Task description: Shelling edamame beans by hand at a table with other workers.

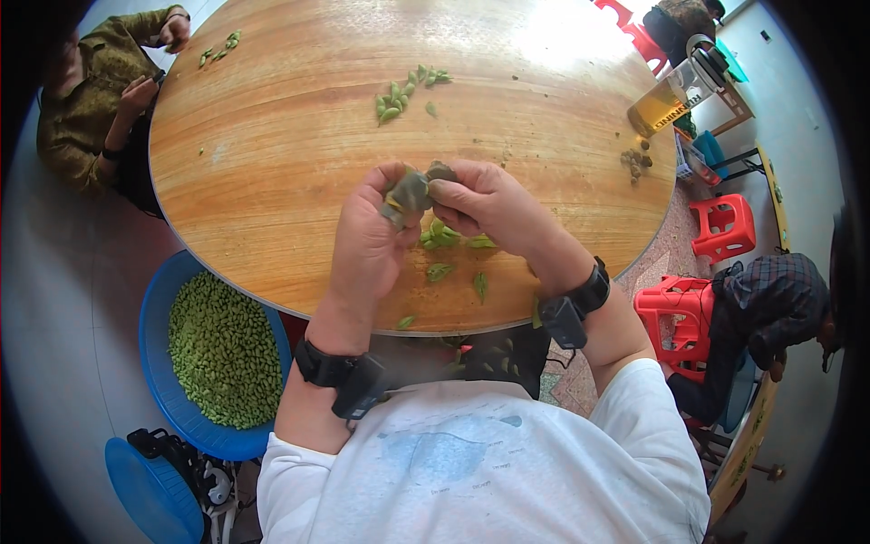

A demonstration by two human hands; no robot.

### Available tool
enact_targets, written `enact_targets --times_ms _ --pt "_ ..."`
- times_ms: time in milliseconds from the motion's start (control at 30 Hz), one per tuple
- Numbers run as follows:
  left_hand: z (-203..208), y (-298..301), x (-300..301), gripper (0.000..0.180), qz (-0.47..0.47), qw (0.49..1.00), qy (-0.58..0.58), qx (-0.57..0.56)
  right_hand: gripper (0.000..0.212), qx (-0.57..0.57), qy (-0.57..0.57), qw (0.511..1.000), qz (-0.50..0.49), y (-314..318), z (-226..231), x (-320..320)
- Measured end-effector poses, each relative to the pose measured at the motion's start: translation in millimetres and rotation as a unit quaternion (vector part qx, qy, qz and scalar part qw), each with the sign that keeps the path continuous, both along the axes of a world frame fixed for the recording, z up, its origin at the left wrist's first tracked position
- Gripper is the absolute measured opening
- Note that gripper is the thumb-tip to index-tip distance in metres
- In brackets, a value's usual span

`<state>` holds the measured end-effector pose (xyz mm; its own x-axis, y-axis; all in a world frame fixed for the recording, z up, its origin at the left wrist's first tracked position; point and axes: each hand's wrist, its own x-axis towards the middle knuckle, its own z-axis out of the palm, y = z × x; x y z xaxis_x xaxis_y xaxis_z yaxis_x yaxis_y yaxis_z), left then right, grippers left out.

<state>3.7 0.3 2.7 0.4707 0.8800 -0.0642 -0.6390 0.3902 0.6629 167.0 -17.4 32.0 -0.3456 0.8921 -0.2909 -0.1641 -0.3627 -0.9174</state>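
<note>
Over the near part of the round wooden table [272, 181], my hands meet at the fingertips. My left hand [367, 227] is closed, with a grey-green wrap or piece with yellow patches [408, 195] at its fingers. My right hand [489, 201] pinches close against it, a smaller grey piece [440, 171] at its fingertips. Whether these grey bits are finger covers or held things I cannot tell, and anything between the fingers is hidden. Just beyond and under my hands lie several green pods [441, 234], with loose green bits [480, 286] nearer me.
A pile of green pods [391, 102] lies farther across. At right stand a jug of yellow liquid [666, 107] and small brown lumps [636, 163]. A blue basin [159, 363] full of pods is at my lower left. Other people sit at left and right; red stools [723, 227] stand at right.
</note>
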Motion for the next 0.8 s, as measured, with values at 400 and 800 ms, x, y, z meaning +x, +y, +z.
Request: enact_targets --times_ms 400,800 --pt "1 -1 0 0.04 0.103 0.987 0.12 0.039 0.028 0.186 -0.323 0.928 -0.005 42 11 14" --pt "-15 4 13 0.025 0.174 0.934 0.223 0.217 0.021 0.485 -0.477 0.733 -0.021 107 -26 14"
